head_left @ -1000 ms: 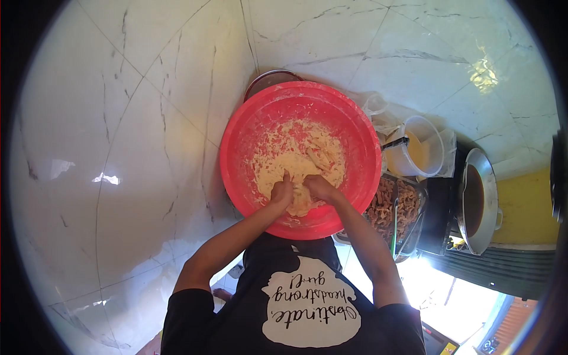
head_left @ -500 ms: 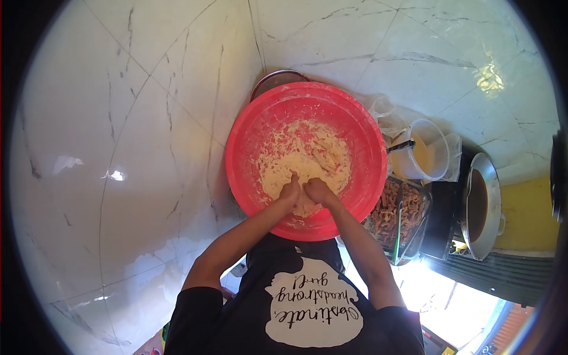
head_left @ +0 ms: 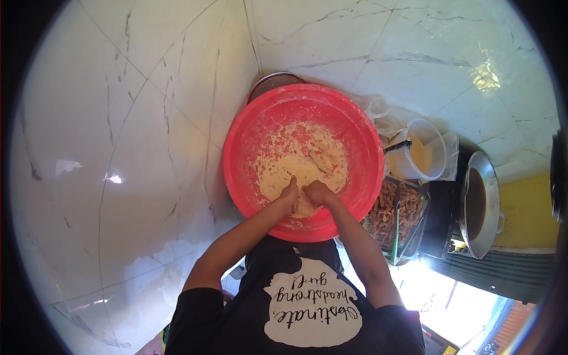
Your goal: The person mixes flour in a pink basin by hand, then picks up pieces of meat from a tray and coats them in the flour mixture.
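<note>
A wide red plastic basin (head_left: 236,154) holds pale flour (head_left: 290,168) with crumbs spread up its sides. Several flour-coated strips (head_left: 322,158) lie in the right part of the flour. Both hands are low in the basin, close together. My left hand (head_left: 288,196) is closed, thumb pointing up and away from me. Beside it, my right hand (head_left: 318,193) is curled with its knuckles up. A pale floury clump (head_left: 304,208) shows between and just below the hands; what the fingers themselves grip is hidden.
Right of the basin stand a translucent bucket (head_left: 435,151) of yellowish liquid with a dark handle over its rim, a glass dish of brown strips (head_left: 387,207) with green-handled tongs (head_left: 396,234), and a wide pan (head_left: 494,201) of brown liquid. Marbled tile walls (head_left: 160,130) enclose the left and back.
The whole view has shifted very slightly. Both hands stay in the same place in the flour, with almost no visible movement.
</note>
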`<move>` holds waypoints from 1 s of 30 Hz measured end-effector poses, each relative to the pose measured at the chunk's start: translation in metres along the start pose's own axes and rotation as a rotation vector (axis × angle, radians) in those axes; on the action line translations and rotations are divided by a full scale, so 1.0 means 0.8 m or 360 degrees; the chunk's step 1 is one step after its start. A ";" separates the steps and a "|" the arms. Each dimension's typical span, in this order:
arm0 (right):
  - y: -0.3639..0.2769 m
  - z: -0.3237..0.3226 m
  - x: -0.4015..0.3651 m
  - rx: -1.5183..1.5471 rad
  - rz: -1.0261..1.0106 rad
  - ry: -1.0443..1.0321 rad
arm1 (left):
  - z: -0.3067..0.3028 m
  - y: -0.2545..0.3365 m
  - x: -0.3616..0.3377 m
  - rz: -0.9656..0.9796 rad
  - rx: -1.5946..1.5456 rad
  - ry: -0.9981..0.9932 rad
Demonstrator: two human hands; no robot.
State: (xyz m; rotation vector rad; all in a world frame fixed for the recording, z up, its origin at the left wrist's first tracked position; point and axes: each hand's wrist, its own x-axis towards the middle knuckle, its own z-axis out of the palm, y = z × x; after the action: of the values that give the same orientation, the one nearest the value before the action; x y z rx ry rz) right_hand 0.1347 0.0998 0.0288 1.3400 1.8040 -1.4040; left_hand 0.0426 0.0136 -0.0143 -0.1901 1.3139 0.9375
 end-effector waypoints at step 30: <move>0.009 0.013 0.018 -0.0440 -0.0831 0.0759 | -0.033 0.036 -0.080 0.0534 0.0583 0.0479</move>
State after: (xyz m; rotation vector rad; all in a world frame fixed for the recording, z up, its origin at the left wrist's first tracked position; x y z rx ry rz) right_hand 0.1332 0.0963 0.0102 1.1697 2.7025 -1.0506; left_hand 0.0062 -0.0145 0.0446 0.1868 1.8096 0.9514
